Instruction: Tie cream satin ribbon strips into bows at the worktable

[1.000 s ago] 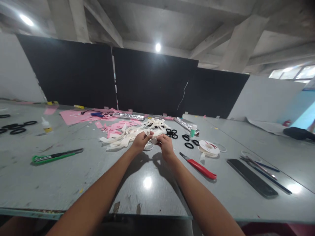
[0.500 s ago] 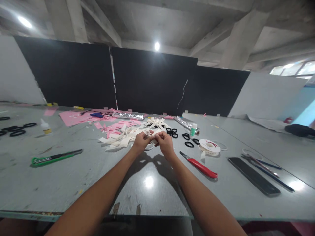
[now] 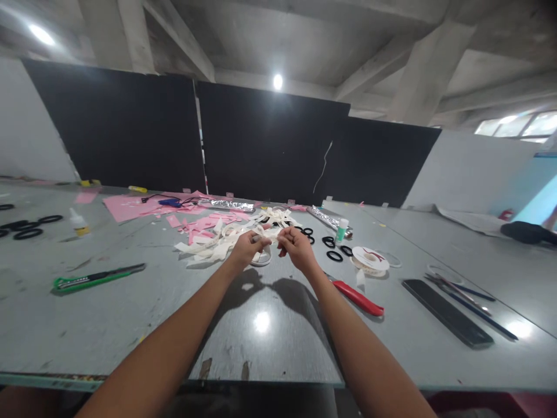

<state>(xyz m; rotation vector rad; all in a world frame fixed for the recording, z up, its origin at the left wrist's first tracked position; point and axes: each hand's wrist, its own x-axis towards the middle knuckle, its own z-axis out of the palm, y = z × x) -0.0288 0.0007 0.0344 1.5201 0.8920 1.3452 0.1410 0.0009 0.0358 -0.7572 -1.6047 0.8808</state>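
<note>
Over the middle of the table, my left hand [image 3: 246, 248] is closed with thumb and fingers pinched. A white ring [image 3: 261, 262] hangs from its fingertips, partly covered by them. My right hand [image 3: 296, 246] is just to the right, a small gap away, its thumb and fingertips pressed together. Whatever the right fingers pinch is too small to make out; pale material shows between the two hands. Behind them lies a heap of cream ribbon strips [image 3: 211, 251].
A red-handled knife [image 3: 357, 298], a ribbon spool [image 3: 369, 259] and a black bar [image 3: 448, 312] lie to the right. Black rings [image 3: 334, 256] and a glue stick [image 3: 342, 231] stand behind. Leftward are a green cutter [image 3: 98, 278], a glue bottle [image 3: 79, 223] and pink scraps [image 3: 130, 207].
My hands have moved slightly apart, the left one to the left and the right one to the right. More of the white ring shows below the left fingers.
</note>
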